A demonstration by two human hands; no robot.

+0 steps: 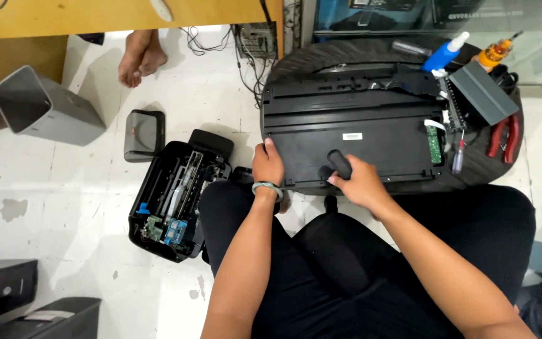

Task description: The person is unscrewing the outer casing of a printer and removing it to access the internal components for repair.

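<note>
Hands (268, 164) on black printer base (346, 141)

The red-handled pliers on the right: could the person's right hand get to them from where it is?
Probably yes. The red-handled pliers lie uncovered at the tyre's right edge, nothing above them. But the right hand holds a black-handled tool, so it would need freeing first.

Floor items: 1 opened black printer chassis (174, 201) with exposed circuit boards; 1 grey lid panel (143, 134) beside it; 1 grey open-topped bin (45, 108), tilted. By the tyre's far edge: blue-and-white squeeze bottle (445, 53), orange bottle (495, 53), red-handled pliers (504, 136), small screwdriver (458, 157), grey cover (483, 92).
</note>
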